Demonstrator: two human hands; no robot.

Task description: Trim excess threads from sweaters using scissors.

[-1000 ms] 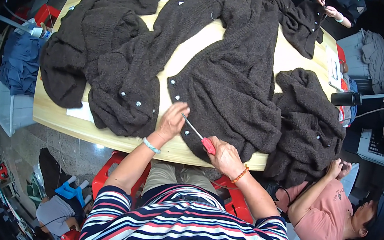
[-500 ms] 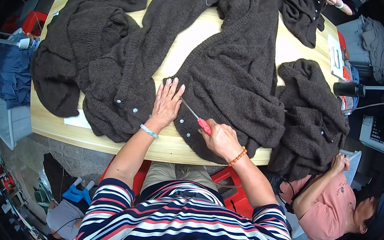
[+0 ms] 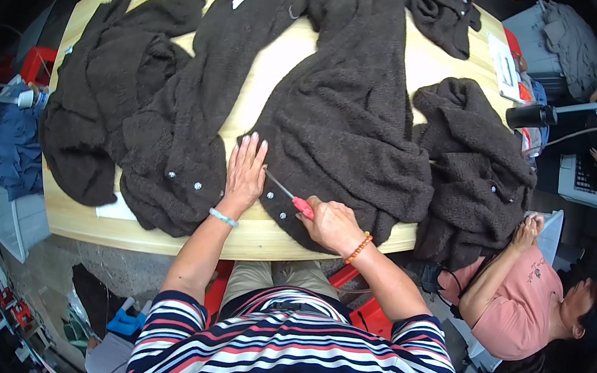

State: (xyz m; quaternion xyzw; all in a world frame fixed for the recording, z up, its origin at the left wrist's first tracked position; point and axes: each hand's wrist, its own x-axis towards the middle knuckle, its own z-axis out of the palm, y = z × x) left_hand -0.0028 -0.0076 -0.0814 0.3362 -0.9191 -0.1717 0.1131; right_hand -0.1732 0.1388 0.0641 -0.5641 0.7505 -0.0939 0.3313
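A dark brown knitted cardigan (image 3: 341,132) is spread on the table, its buttoned front edge toward me. My left hand (image 3: 245,178) lies flat with fingers stretched along that edge. In my right hand (image 3: 334,226) is a tool with a red handle (image 3: 303,208) and a thin metal shaft (image 3: 280,184). Its tip reaches the cardigan's edge beside my left fingers; the exact shape of the tip is too small to tell. Close below the shaft sit two shiny round buttons (image 3: 270,195). Left of my hand lies another brown knit (image 3: 172,128) with similar buttons (image 3: 197,186).
More brown knits lie at the right (image 3: 472,177) and far right (image 3: 446,19) of the wooden table (image 3: 160,241). A black cylinder on an arm (image 3: 531,116) juts over the right edge. A co-worker in a pink shirt (image 3: 520,307) sits right, hands together. Blue cloth (image 3: 12,143) hangs left.
The whole view has shifted a little. The tool's tip has come slightly closer to the buttons on the cardigan's edge. My left hand stays flat beside it.
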